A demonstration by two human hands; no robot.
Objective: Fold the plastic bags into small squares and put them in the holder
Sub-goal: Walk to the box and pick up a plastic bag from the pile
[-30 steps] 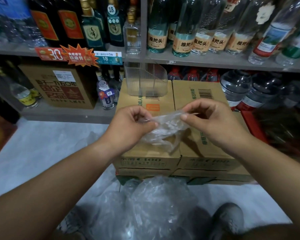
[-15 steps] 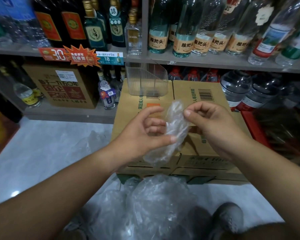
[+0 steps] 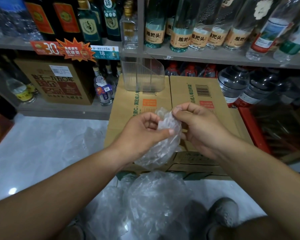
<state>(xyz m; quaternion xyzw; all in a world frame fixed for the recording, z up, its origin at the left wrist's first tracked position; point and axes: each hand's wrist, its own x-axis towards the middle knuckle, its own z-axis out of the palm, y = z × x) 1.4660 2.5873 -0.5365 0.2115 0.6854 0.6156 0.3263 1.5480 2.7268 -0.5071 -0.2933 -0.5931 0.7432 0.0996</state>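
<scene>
While hands [image 3: 142, 134] [image 3: 201, 130] pinch it, bag [image 3: 161, 148] seemingly vertical, tail down.

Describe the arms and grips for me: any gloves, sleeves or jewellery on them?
The left grip and right grip are bare hands: no gloves, rings or watch in view. The left forearm and right forearm are bare as far as the frame shows, no sleeves. Visible nails look short and unpainted.

Bare forearms [image 3: 68, 184], grey shoe [image 3: 225, 212]
</scene>
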